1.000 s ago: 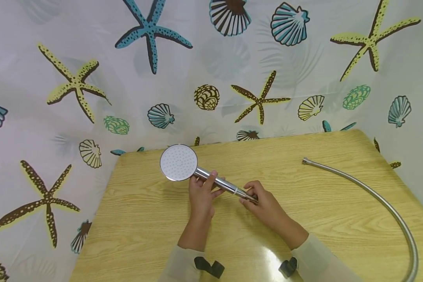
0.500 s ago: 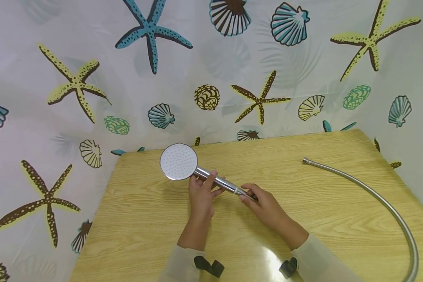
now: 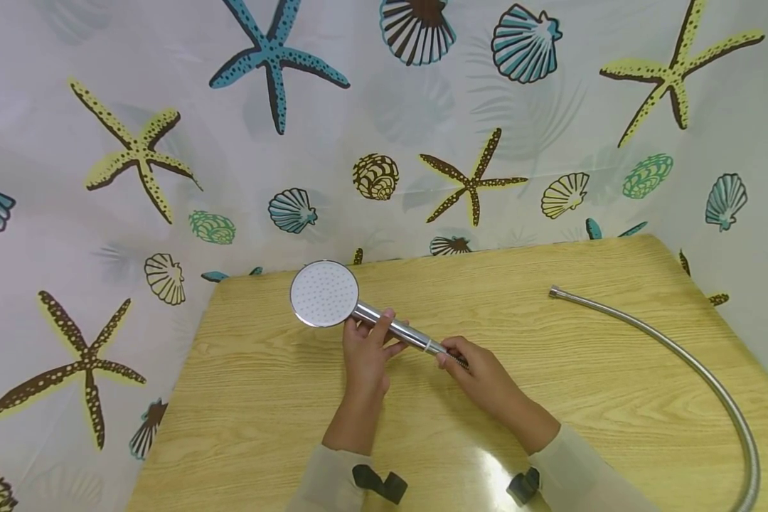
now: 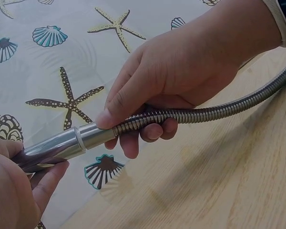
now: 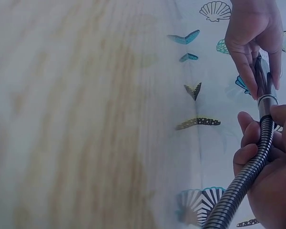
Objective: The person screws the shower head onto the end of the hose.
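Note:
A chrome shower head (image 3: pixel 324 293) with a round white nozzle face is held above the table, its face turned up toward the head camera. My left hand (image 3: pixel 366 355) grips its handle, thumb across the top. At the handle's lower end, my right hand (image 3: pixel 480 368) pinches the metal nut of the shower hose (image 4: pixel 205 114), with thumb on the nut and fingers curled beneath. A pale ring (image 4: pixel 80 139) shows where nut and handle meet. In the right wrist view the ribbed hose (image 5: pixel 243 183) runs back from the right hand.
On the wooden table (image 3: pixel 262 427), the hose's free end (image 3: pixel 557 292) lies toward the back right, and its length curves along the right side. Behind stands a white curtain (image 3: pixel 333 128) printed with starfish and shells.
My right hand's fingers shift slightly around the hose nut, the index finger coming down closer onto it. The left hand and shower head stay nearly still.

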`<action>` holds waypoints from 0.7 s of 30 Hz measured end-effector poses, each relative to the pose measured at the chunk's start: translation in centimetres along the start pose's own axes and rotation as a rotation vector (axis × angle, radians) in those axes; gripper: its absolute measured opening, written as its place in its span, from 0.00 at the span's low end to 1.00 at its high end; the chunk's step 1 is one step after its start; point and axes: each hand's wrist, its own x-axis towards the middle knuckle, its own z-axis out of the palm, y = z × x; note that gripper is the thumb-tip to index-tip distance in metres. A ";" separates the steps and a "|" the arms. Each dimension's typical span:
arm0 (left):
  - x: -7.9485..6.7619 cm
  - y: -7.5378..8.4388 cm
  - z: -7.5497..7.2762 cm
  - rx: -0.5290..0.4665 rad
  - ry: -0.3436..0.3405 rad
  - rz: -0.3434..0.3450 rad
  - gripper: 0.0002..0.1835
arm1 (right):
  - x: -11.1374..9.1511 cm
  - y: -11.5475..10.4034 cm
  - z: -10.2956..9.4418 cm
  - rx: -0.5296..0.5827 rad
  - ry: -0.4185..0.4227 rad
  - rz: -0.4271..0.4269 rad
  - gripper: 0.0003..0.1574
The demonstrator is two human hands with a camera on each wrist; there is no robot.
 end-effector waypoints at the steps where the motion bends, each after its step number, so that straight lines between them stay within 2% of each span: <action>1: 0.0 0.0 0.0 0.000 -0.001 0.003 0.22 | 0.0 0.0 0.0 -0.002 0.000 0.000 0.16; 8: 0.1 -0.1 0.0 0.007 -0.005 0.018 0.22 | 0.1 0.0 0.0 0.021 0.017 -0.007 0.26; 15: 0.1 -0.2 -0.1 0.001 -0.006 0.009 0.21 | 0.0 0.0 0.0 0.012 0.031 -0.004 0.14; 21: -0.1 0.0 -0.1 0.006 0.000 0.005 0.23 | -0.1 0.1 0.0 0.009 -0.010 -0.007 0.18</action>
